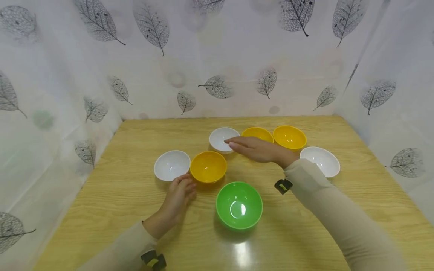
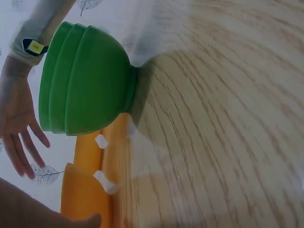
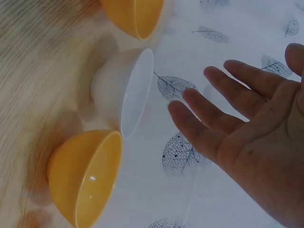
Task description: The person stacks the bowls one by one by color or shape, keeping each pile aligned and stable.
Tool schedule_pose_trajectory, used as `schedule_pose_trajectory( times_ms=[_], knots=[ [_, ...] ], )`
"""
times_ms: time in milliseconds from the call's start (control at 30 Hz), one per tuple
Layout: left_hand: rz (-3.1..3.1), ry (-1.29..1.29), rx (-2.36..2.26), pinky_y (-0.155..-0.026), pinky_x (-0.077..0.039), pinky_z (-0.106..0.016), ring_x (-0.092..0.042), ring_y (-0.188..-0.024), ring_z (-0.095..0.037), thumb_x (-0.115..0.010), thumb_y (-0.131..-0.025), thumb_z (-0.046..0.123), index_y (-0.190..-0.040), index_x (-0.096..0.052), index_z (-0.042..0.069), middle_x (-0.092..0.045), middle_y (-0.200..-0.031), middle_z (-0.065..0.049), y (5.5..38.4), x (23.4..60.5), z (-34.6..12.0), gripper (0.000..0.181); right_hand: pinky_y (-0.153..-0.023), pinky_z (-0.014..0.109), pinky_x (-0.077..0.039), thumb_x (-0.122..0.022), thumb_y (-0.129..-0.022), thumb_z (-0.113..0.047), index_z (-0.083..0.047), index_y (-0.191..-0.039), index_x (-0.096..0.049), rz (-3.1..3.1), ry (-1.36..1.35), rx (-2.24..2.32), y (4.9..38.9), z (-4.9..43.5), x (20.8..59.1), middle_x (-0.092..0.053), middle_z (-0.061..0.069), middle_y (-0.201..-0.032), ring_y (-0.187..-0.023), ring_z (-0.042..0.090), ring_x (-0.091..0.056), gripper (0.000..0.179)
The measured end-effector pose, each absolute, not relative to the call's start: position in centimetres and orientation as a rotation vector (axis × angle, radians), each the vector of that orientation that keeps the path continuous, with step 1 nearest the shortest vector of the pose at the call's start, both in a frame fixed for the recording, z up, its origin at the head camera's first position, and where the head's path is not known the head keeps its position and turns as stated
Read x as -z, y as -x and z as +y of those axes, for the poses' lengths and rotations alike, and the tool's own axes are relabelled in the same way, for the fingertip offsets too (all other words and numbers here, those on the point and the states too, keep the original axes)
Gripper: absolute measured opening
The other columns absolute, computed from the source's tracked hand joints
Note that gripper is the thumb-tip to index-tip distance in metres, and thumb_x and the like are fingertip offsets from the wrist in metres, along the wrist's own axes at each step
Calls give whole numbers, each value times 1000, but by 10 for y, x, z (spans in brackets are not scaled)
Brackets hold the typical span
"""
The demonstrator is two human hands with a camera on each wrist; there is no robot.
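My left hand (image 1: 179, 194) is low over the table, its loosely bent fingertips right by the front of a white bowl (image 1: 171, 165) and a yellow bowl (image 1: 208, 167). In the left wrist view its thumb (image 2: 88, 221) overlaps that yellow bowl (image 2: 83, 197). With fingers extended, my right hand (image 1: 255, 149) hovers above the table; its fingertips overlap the back white bowl (image 1: 220, 137) in the head view. The right wrist view shows its fingers spread and nothing held. Nearest me stands a stack of green bowls (image 1: 239, 199), three rims showing from the side (image 2: 95, 80).
Two more yellow bowls stand at the back right, one partly behind my right hand (image 1: 257, 132), the other beside it (image 1: 289, 137). Another white bowl (image 1: 322, 161) is partly covered by my right sleeve. Leaf-patterned curtains (image 1: 217, 56) border the wooden table (image 1: 142, 143).
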State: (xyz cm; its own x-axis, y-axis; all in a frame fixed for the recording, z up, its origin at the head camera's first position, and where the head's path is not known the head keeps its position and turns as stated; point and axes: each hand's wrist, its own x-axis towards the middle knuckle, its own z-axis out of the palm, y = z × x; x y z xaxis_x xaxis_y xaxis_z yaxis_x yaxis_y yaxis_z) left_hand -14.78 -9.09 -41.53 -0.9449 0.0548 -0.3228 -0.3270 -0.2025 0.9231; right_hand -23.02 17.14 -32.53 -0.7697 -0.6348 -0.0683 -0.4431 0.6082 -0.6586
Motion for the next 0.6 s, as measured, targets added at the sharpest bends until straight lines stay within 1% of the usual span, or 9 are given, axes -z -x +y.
schedule_pose_trajectory(
  times_ms=[33,100,167,233,400,467,600],
  knots=[
    [1790,303,-2224,-108,-38,-43,-42,-124,-30,-36,-101,14,-141,-24,-8,-34,-137,-24,148,416,-91,47,-115,46,-25,-32,-104,-40,-9,-146,-39,2510,836,883,233,167,327,-39,9,-150,-140,28,-32,53],
    [1747,260,-2202,-114,-27,-49,-27,-138,-36,-32,-103,17,-147,-15,-8,-21,-149,-28,148,417,-92,54,-116,46,-23,-30,-103,-47,-10,-148,-37,2444,759,845,238,159,332,-36,9,-152,-141,29,-29,58],
    [1703,222,-2188,-116,-18,-51,-11,-144,-38,-29,-105,20,-149,-7,-7,-7,-156,-26,149,418,-91,57,-117,46,-22,-28,-101,-54,-13,-149,-35,2401,664,827,242,153,338,-34,8,-153,-142,28,-27,63],
    [1679,197,-2185,-117,-13,-52,-3,-146,-37,-26,-105,22,-150,-3,-6,-1,-157,-25,150,420,-90,58,-115,46,-25,-28,-100,-57,-12,-149,-34,2344,592,859,245,149,344,-34,10,-153,-141,30,-30,67],
    [1614,228,-2229,-118,-9,-50,3,-146,-35,-26,-106,30,-152,2,0,5,-159,-20,158,424,-85,62,-109,43,-37,-25,-102,-54,-8,-151,-27,2201,547,972,249,144,360,-39,14,-150,-135,32,-40,67],
    [1577,254,-2256,-118,-9,-49,4,-146,-34,-26,-105,30,-153,2,2,5,-159,-18,160,426,-83,61,-109,43,-38,-24,-102,-53,-9,-152,-25,2187,539,996,249,143,365,-37,14,-151,-134,31,-41,67],
    [1514,248,-2303,-119,-8,-48,3,-147,-33,-25,-104,25,-153,3,3,5,-159,-19,164,428,-82,61,-107,44,-39,-25,-102,-52,-9,-152,-25,2197,488,1019,249,142,371,-35,15,-152,-131,33,-44,66]
  ],
)
